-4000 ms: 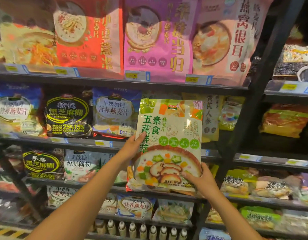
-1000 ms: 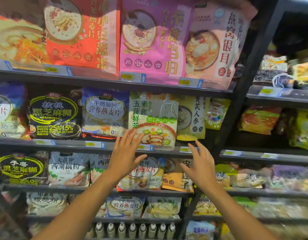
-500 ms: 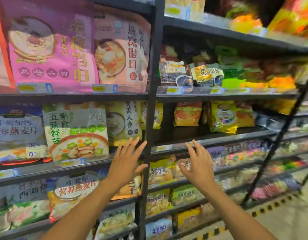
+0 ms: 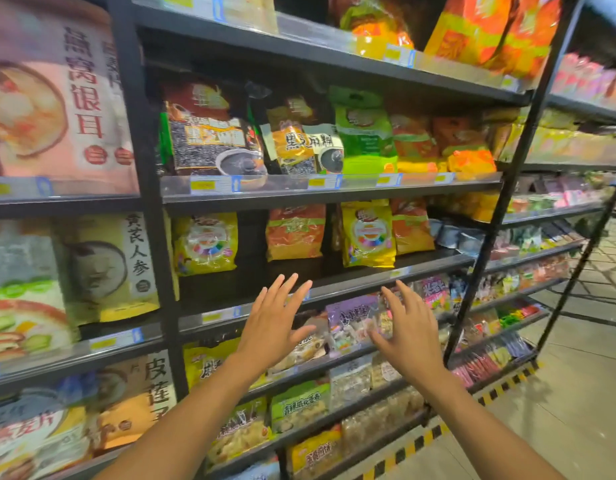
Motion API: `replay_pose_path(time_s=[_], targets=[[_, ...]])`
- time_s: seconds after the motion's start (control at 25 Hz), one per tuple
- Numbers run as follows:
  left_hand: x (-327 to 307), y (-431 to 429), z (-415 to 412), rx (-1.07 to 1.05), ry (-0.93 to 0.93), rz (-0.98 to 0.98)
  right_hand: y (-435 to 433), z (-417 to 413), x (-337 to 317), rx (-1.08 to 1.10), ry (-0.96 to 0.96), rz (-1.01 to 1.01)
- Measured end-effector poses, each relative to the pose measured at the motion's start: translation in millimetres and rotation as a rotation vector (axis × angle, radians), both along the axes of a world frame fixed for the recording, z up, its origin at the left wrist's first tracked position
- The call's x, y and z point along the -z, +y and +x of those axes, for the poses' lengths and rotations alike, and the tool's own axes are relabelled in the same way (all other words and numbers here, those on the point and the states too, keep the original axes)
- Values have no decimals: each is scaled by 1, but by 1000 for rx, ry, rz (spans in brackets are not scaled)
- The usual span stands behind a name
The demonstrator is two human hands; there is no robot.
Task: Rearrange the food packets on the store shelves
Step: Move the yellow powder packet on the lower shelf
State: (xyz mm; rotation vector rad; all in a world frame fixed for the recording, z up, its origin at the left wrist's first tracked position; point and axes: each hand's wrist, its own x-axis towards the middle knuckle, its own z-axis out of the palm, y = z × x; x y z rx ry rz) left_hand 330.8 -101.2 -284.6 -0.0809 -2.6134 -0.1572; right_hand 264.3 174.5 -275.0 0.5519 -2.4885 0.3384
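My left hand (image 4: 272,327) and my right hand (image 4: 408,332) are both raised with fingers spread, holding nothing, in front of the middle shelf (image 4: 334,289) of a black rack. On that shelf stand a yellow packet (image 4: 206,242), an orange packet (image 4: 294,232) and a second yellow packet (image 4: 367,233), with a gap between the first two. The green-and-white vegetable oatmeal packet (image 4: 22,313) stands on the shelf at the far left, partly cut off by the frame edge.
A black upright post (image 4: 150,216) divides the left rack from this one. Black sesame packets (image 4: 213,133) and a green packet (image 4: 365,133) fill the shelf above. Purple and mixed snack bags (image 4: 351,317) lie below my hands. An aisle floor with yellow-black tape (image 4: 490,396) runs at the right.
The vegetable oatmeal packet I held is now on the left shelf and both hands are free. My view and hands have swung right to the neighbouring rack.
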Motion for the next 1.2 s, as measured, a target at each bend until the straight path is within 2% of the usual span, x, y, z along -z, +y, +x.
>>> replay_pose_path(time_s=[0.28,0.56,0.88,1.0,1.2], targets=[[-1,42,-106,69,-29,129,44,-87,7,46,-62,-25],[0,45,-233,135,-101,245,47,-197,7,107,-147,-75],[9,33,-363,132,-332,658,39,-307,18,35,-346,-271],[16,33,-406,69,-425,784,38,-356,19,4,-386,-297],[20,41,-468,-69,-329,1079,38,-432,24,-89,-561,-348]])
